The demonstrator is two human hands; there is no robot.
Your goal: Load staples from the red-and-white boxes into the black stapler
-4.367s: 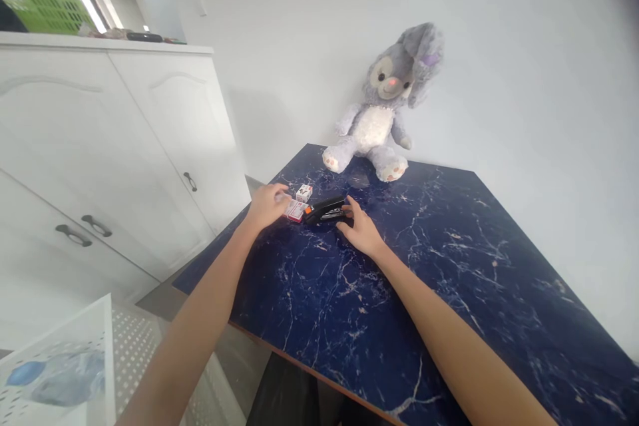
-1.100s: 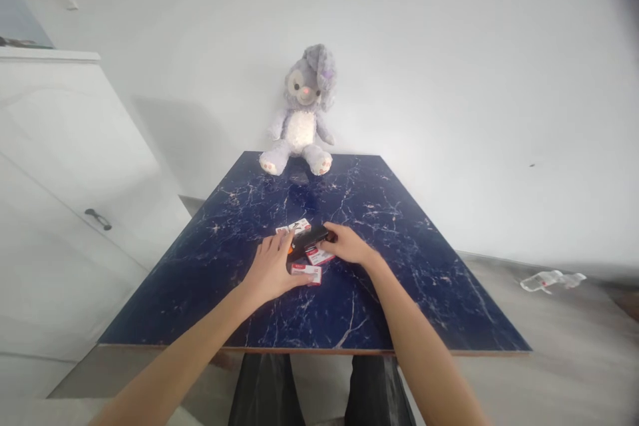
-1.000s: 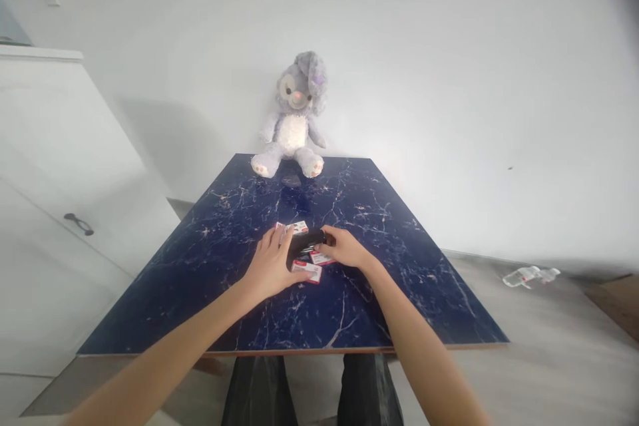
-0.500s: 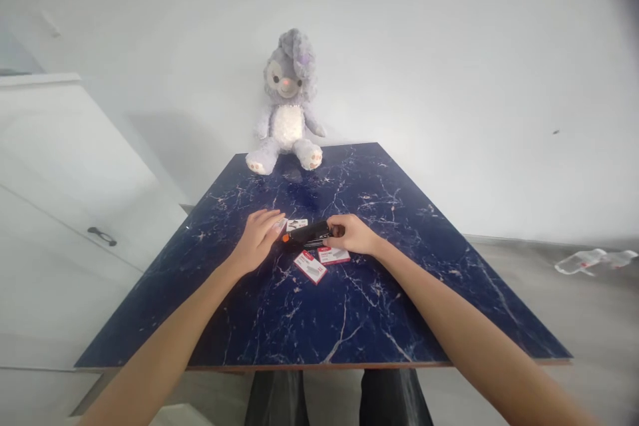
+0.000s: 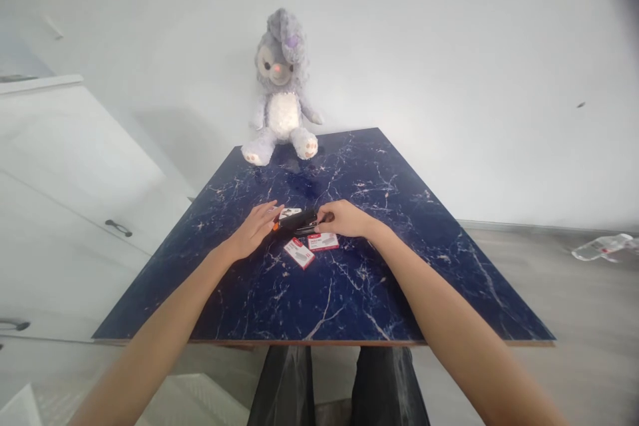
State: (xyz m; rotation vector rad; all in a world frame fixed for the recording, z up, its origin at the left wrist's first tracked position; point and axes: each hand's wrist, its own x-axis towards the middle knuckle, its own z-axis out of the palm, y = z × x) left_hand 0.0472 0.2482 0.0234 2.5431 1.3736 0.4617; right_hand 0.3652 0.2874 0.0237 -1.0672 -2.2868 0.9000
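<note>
The right hand [image 5: 345, 218] pinches the black stapler [image 5: 296, 221] at its 3 o'clock end, mid-table [image 5: 244, 303]; the left hand [image 5: 249, 233], fingers loosely extended, lies at 9 o'clock, contact unclear. Two red-and-white staple boxes [image 5: 323, 241] sit at the stapler's 4 and 6 o'clock.

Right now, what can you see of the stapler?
The stapler is black and plastic-looking, with orange at its left end and shiny metal low along it. It sits slantwise over the blue table, among small red-and-white boxes. The right hand holds its right end; the left hand is by the orange end, contact unclear.
</note>
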